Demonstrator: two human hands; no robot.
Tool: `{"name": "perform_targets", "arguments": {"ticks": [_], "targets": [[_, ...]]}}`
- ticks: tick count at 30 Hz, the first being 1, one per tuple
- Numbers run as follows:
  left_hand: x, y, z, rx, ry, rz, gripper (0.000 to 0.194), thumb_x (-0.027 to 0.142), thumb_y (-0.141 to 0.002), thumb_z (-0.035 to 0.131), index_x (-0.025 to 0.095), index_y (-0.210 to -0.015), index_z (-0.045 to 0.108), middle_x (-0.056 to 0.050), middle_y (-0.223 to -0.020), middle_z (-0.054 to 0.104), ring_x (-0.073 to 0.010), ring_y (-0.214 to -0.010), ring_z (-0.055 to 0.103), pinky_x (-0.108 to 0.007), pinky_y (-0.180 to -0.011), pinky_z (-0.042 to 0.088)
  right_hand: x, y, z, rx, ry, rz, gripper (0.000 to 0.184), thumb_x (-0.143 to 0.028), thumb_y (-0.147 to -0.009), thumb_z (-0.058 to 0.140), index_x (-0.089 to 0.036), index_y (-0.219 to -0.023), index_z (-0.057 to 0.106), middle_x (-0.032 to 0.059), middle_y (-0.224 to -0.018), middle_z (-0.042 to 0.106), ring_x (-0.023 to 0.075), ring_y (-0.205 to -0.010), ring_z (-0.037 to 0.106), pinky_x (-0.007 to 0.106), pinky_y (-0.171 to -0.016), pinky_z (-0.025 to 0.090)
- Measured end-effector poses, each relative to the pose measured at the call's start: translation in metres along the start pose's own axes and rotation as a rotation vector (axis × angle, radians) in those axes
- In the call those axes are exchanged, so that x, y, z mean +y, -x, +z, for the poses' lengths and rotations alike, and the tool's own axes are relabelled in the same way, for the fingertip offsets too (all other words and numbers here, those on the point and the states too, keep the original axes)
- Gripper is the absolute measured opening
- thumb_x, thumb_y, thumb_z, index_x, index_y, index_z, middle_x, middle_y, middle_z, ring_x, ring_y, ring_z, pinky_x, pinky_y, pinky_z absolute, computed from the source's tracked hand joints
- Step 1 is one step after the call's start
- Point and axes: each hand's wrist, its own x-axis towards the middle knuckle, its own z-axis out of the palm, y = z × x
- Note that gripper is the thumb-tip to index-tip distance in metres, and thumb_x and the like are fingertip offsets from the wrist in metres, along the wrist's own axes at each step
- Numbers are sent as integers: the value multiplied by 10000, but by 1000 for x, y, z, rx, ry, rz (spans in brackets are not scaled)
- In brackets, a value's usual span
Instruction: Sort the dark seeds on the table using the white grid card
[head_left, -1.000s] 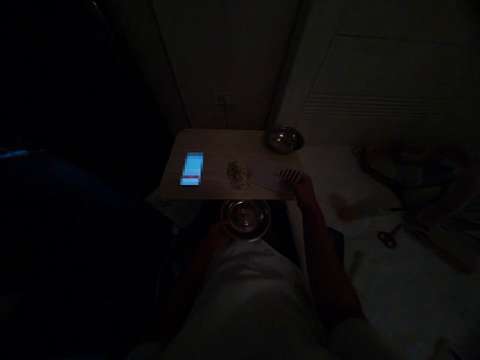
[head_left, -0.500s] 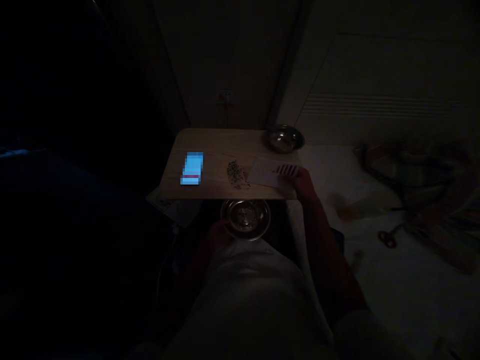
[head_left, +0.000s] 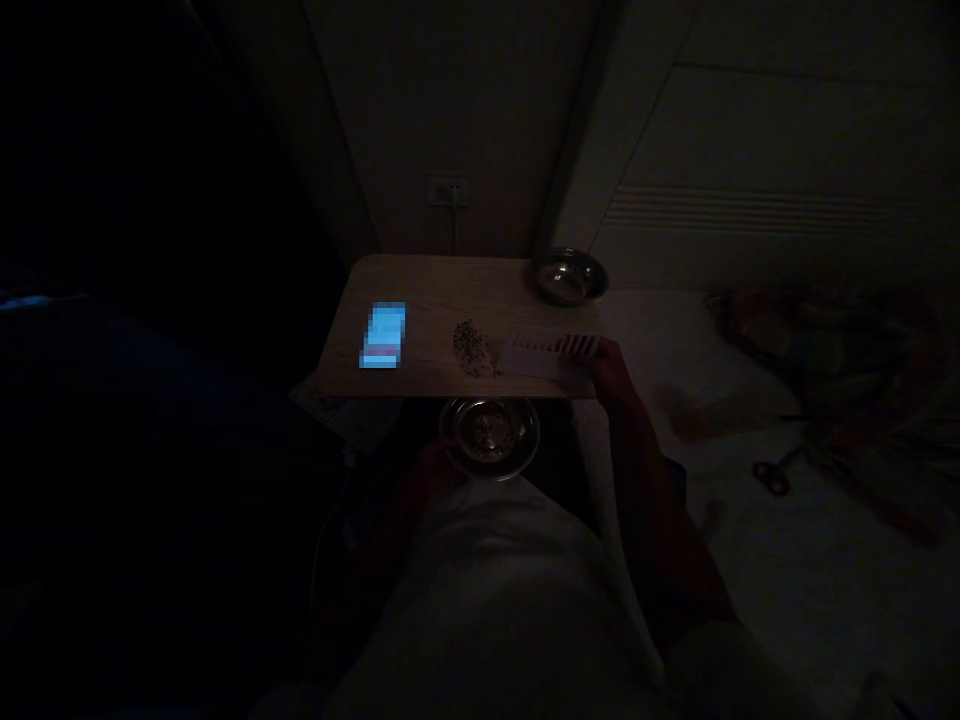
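Observation:
My right hand [head_left: 611, 372] is closed on the right end of a flat white card with a row of slots or dark stripes [head_left: 534, 352], low over the wooden table. Just left of the card's edge lies a scattered patch of small dark grains [head_left: 471, 345]. Below the table's front edge, my left hand [head_left: 442, 462] grips the left rim of a shiny metal bowl [head_left: 491, 470], with some dark bits inside it. Most of the left hand's fingers are lost in the dark.
On the small wooden table [head_left: 427, 280] a lit phone [head_left: 383, 335] lies at left and a second metal bowl [head_left: 571, 277] stands at the back right corner. A wall socket [head_left: 448, 190] with a plugged cord is behind. Scissors [head_left: 772, 477] lie on the white surface at right.
The card has tilted in my right hand, so more of its slotted edge shows, and its left end sits slightly farther right. My left hand and the bowl stay nearly in place.

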Motion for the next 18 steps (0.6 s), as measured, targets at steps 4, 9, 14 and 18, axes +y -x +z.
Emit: {"name": "perform_targets", "arguments": {"ticks": [4, 9, 14, 18], "targets": [[1, -1, 4, 51, -16, -9, 274, 144, -719, 575, 130, -985, 641, -81, -854, 711, -242, -881, 655, -379, -864, 468, -1, 2, -4, -8, 6, -3, 240, -240, -521, 722, -183, -753, 702, 16, -745, 710, 174, -669, 637, 308, -662, 490], [2, -1, 9, 43, -3, 2, 226, 116, -699, 579, 109, -914, 650, -85, -839, 708, -228, -873, 651, -351, -867, 463, -1, 4, -7, -12, -17, -6, 266, -233, -533, 714, -189, -796, 710, 18, -792, 715, 177, -701, 644, 312, -688, 492], [2, -3, 6, 29, 3, 0, 219, 120, -698, 589, 127, -907, 654, -78, -826, 706, -233, -879, 649, -359, -860, 465, 2, 7, -7, 24, -13, -7, 259, -230, -525, 720, -190, -781, 708, 16, -782, 713, 177, -700, 643, 310, -684, 488], [0, -5, -1, 37, -1, -8, 213, 138, -714, 579, 140, -913, 657, -75, -817, 706, -236, -863, 654, -372, -842, 474, 1, 12, -7, 15, -1, 20, 249, -246, -512, 723, -188, -753, 704, 15, -746, 709, 183, -678, 640, 313, -664, 489]]}}
